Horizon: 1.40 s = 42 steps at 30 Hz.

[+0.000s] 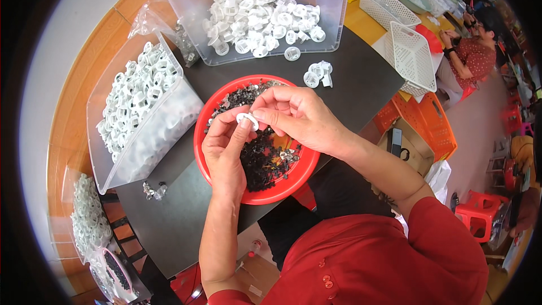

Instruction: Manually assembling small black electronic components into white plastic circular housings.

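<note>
At a dark, smooth table (367,70), a person's left hand (226,148) is pinching a round white plastic piece (249,117) between closed fingers; the right hand (296,116) is holding bunched fingers at its edge, any grip unclear. A loosening pinch risks dropping the piece, its rim slanting from upper left to lower right, long axis indistinct, into the round red plastic basin (270,196) underneath.
</note>
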Available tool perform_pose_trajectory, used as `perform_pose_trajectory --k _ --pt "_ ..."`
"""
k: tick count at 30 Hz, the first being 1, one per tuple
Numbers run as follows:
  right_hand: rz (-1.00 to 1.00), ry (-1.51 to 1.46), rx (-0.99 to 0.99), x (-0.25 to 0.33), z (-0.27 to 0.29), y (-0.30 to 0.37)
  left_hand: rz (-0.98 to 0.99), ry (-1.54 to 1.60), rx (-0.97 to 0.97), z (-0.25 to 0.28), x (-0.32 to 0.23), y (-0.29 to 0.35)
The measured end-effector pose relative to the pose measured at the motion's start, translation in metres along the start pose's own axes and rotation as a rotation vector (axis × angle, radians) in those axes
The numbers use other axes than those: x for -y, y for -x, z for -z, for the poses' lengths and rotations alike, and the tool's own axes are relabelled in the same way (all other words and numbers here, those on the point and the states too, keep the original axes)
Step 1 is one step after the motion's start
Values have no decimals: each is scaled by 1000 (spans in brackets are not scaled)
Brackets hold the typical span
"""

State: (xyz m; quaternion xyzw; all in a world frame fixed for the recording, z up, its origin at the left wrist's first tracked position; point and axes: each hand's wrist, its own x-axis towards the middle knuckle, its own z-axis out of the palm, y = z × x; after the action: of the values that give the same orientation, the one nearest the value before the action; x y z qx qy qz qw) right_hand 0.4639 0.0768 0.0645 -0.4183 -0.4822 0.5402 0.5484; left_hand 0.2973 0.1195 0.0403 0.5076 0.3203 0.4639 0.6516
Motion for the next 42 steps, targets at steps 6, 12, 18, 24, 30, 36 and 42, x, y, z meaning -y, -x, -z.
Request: perform_pose_trajectory --k 6,12,18,24,30,36,42 --pt "-5 73 -67 -2 0 1 70 45 27 -3 -3 -1" --pt "-19 109 -57 0 4 0 38 24 46 -5 -4 0" --pt "-44 -26 -39 -4 7 0 -7 -23 73 0 0 -2" --pt "-96 -200 -28 -8 7 1 -199 -98 100 -7 -3 1" --pt "-126 -156 -34 -8 8 2 -62 -2 114 -7 -7 3" --pt "16 373 -28 -16 16 12 50 81 60 3 2 -5" --pt "334 1071 264 -22 17 27 70 124 67 2 2 -4"
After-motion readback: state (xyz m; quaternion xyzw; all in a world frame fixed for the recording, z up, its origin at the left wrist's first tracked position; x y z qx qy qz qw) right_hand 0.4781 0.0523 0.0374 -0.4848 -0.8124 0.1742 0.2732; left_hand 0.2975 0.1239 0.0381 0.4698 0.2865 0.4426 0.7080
